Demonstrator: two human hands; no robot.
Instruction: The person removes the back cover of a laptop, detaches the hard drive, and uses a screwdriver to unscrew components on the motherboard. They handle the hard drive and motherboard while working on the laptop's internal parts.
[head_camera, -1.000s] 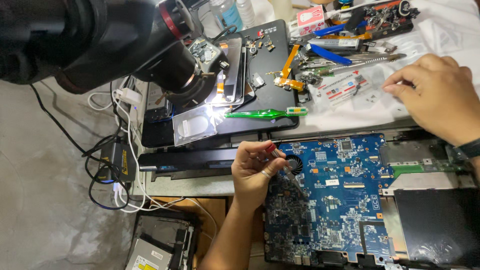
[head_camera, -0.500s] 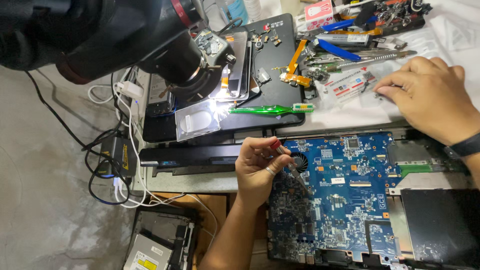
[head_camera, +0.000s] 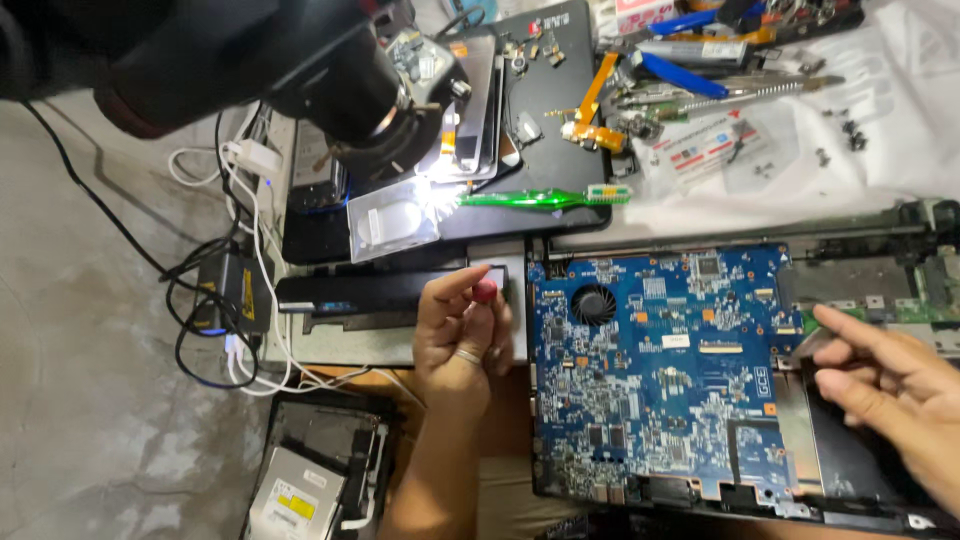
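My left hand (head_camera: 458, 335) is closed around a small tool with a red end (head_camera: 485, 291), just left of a blue laptop motherboard (head_camera: 650, 380). The tool's tip is hidden by my fingers. The board lies in an opened black laptop base (head_camera: 850, 470) and has a small round fan (head_camera: 594, 303) near its top left. My right hand (head_camera: 890, 390) is at the board's right edge with its fingers spread and nothing in it. Its fingertips rest on the metal beside the board.
A black microscope head (head_camera: 350, 90) with a bright light hangs over a black mat (head_camera: 540, 150). A green toothbrush (head_camera: 545, 199), pliers and tweezers (head_camera: 690, 75) and loose screws lie behind. A long black battery (head_camera: 370, 292), cables (head_camera: 225, 300) and an optical drive (head_camera: 300, 490) are at left.
My right hand came down from the white cloth at the back to the board's right edge. My left hand drew back off the board's left side, still holding the red-ended tool.
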